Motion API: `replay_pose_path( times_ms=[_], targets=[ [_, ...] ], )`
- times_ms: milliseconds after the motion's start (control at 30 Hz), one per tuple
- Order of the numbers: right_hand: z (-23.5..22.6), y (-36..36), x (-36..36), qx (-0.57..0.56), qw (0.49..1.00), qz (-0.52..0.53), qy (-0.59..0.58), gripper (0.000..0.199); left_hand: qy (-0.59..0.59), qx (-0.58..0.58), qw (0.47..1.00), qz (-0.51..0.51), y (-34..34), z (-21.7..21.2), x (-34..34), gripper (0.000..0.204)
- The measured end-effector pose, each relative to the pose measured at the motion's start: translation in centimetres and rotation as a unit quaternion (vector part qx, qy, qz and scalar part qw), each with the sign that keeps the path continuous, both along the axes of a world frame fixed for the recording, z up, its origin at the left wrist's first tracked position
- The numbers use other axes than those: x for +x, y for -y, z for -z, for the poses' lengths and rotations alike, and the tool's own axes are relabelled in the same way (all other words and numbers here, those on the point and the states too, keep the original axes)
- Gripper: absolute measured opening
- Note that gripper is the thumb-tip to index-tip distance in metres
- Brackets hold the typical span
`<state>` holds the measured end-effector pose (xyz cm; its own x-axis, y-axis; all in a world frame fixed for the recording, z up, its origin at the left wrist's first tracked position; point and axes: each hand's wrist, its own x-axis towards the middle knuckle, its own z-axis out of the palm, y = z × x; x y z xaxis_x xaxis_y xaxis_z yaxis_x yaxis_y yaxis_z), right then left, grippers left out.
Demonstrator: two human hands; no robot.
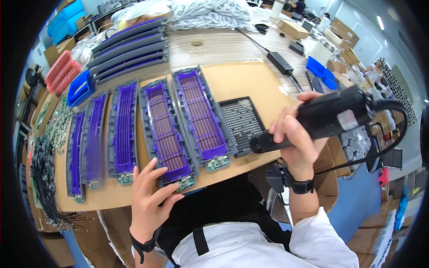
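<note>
My right hand [298,140] is wrapped round a black electric screwdriver [330,114], its tip pointing left above the front right of the cardboard. A cable curves away from its rear end. My left hand [149,201] has its fingers spread over the near end of a grey and purple slatted housing [166,134], touching it beside a small green circuit board [187,182]. Whether anything small sits under those fingertips is hidden. To the right lies a similar housing [201,114] with its own board [217,162]. A black tray [256,110] of small screws lies beyond it, near the screwdriver's tip.
Several more housings [124,129] lie in a row on the cardboard sheet [268,85]; others are stacked [129,51] behind. Black wires [42,174] and a blue bin [81,88] are at the left. A power adapter [280,63] and blue bins [316,67] stand back right.
</note>
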<state>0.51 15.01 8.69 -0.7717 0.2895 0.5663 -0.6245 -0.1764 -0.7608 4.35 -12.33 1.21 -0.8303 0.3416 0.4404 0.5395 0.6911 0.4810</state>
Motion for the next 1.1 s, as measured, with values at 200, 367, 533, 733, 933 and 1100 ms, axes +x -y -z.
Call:
replay_pose_path(
  times_ms=[200,367,533,733,933,1100],
  targets=[
    [0.6,-0.1,-1.0,0.008,1.0,0.0,0.004,0.039,-0.024,0.004,1.0,-0.009,0.0,1.0,0.0,0.021],
    [1.1,0.2,-1.6,-0.004,1.0,-0.024,-0.01,0.037,-0.031,0.001,0.999,-0.008,-0.1,1.2,0.0,0.019],
    [1.4,0.4,-1.8,0.004,1.0,-0.022,0.011,0.037,-0.058,-0.013,0.998,-0.008,-0.1,1.3,0.2,0.021],
    [1.6,0.4,-1.8,0.003,1.0,-0.022,0.02,0.037,-0.089,-0.04,0.995,-0.004,0.0,1.2,0.3,0.023],
    [2.0,0.5,-2.1,0.0,0.999,-0.038,0.016,0.038,-0.071,-0.058,0.996,0.01,0.4,1.1,-0.2,0.021],
    [2.1,0.5,-2.1,0.013,0.999,-0.042,0.023,0.038,-0.057,-0.059,0.996,0.028,0.5,0.8,-0.4,0.018]
  ],
)
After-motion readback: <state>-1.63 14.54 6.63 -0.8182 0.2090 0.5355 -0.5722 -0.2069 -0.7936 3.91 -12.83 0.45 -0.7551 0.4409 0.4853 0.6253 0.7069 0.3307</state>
